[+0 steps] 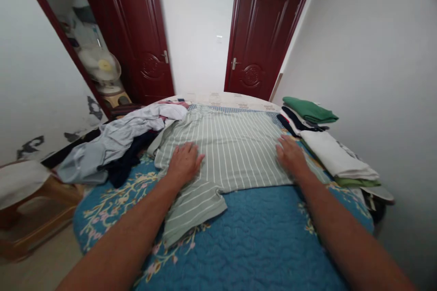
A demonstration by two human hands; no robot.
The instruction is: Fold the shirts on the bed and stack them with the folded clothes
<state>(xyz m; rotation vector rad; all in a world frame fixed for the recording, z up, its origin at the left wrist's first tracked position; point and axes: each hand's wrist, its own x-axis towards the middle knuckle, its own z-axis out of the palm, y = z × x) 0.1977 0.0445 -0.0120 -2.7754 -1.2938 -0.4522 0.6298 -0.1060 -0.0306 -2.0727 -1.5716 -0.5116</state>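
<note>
A grey-green T-shirt (235, 145) with white stripes lies spread sideways over the blue quilted cloth (259, 232). One sleeve points toward me at the lower left of the shirt. My left hand (185, 162) rests flat on the shirt just above that sleeve, fingers stretched out and thumb apart. On the shirt's right part lies my right hand (290, 154), also with fingers extended, partly blurred. Neither hand grips the fabric. Under my right forearm the shirt's right edge is partly hidden.
At the left is a loose heap of clothes (133, 132). Folded garments stand on the right: a stack topped with green cloth (309, 110) and a white folded one (337, 154). A wooden stool (41, 204) is at lower left. Two dark red doors (266, 32) are behind.
</note>
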